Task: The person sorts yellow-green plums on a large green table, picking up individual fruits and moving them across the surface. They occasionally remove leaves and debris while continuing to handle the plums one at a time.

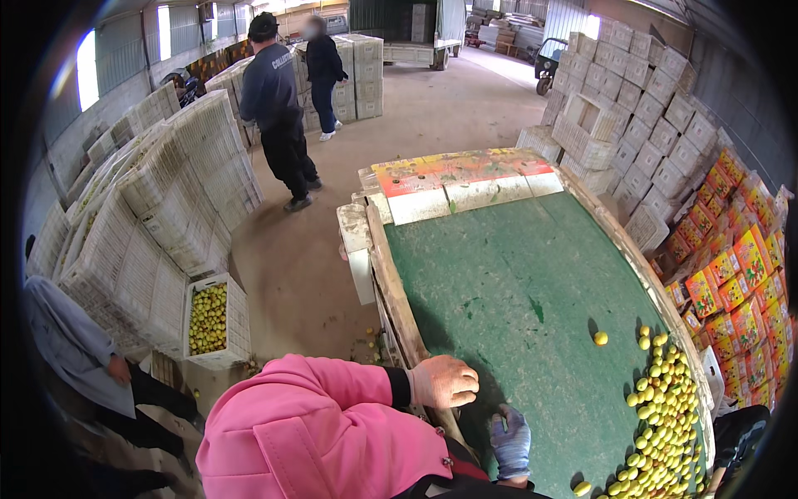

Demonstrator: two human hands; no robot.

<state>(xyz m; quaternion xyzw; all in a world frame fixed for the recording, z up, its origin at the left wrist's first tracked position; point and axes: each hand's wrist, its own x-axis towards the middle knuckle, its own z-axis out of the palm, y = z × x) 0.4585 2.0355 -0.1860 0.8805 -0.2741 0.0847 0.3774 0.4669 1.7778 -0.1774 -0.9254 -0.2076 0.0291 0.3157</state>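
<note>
A wide green conveyor belt (499, 280) lies before me between wooden side rails. My left hand (444, 382), coming from a pink sleeve with a black cuff, rests bare-looking at the left rail with its fingers curled over the belt; whether it grips anything is unclear. My right hand (511, 440), in a bluish-grey glove, is over the belt just below, fingers apart and nothing seen in it. Yellow-green fruits (661, 405) are heaped along the belt's right side, away from both hands. A single fruit (600, 338) lies apart from the heap.
Printed cardboard (461, 171) covers the belt's far end. A white crate of fruit (234, 324) and stacked crates (181, 162) stand left; more crates (636, 112) and colourful cartons (742, 274) are right. Two people stand beyond, another at left. Dark clothing shows at lower right.
</note>
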